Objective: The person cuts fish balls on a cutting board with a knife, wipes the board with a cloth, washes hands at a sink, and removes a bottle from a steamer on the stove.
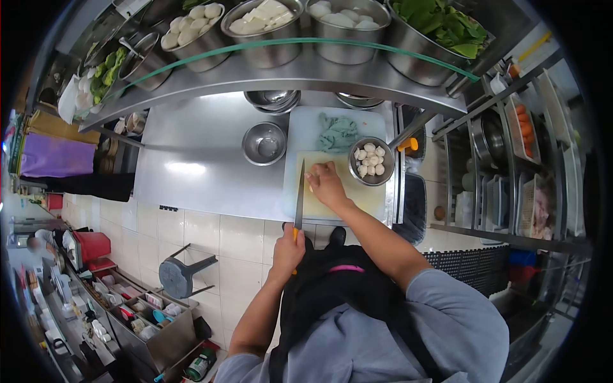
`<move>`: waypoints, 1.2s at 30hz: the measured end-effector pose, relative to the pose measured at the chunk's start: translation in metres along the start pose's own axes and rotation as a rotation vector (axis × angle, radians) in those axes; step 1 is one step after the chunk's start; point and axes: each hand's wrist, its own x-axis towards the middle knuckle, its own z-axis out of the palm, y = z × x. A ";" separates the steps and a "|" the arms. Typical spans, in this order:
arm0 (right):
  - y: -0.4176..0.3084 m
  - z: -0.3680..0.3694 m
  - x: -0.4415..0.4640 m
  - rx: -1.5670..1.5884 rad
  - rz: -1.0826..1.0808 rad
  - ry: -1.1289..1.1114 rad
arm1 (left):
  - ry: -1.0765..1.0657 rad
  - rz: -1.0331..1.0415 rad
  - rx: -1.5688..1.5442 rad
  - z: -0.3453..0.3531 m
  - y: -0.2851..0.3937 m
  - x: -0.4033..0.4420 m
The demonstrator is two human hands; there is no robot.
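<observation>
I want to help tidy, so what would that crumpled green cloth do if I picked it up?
The crumpled green cloth would probably flop and droop, since it lies in soft folds. It looks thin, so it's likely light for its size. It probably wouldn't roll, because it's a loose, uneven heap.

Dark stool (177, 277) on pale tiles (239, 246)

Just below the middle of the frame, a long, narrow knife (299, 203) with a straight grey blade and an orange-yellow handle points toward the top, its blade over the left part of the yellowish board (370, 203). Right of centre, a round metal bowl (353, 172) stands upright, holding pale, rounded pieces (371, 159) heaped together. A small pale piece (311, 189) shows partly, mostly hidden under fingers (312, 178).
</observation>
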 end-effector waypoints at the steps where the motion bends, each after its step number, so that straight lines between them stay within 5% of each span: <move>1: 0.003 -0.006 -0.006 -0.006 -0.003 -0.008 | 0.003 -0.007 -0.008 0.000 0.006 -0.002; 4: 0.012 -0.029 -0.023 0.005 -0.262 0.024 | -0.049 -0.024 0.048 -0.001 0.023 -0.004; 7: 0.018 -0.037 -0.030 0.060 -0.189 -0.180 | -0.073 -0.003 0.093 0.001 0.028 -0.001; 21: 0.023 -0.027 -0.029 0.017 -0.184 -0.032 | -0.089 0.168 0.495 -0.055 0.025 -0.004; 36: 0.010 -0.036 -0.021 -0.056 -0.195 -0.072 | -0.057 0.221 0.498 -0.042 0.018 0.005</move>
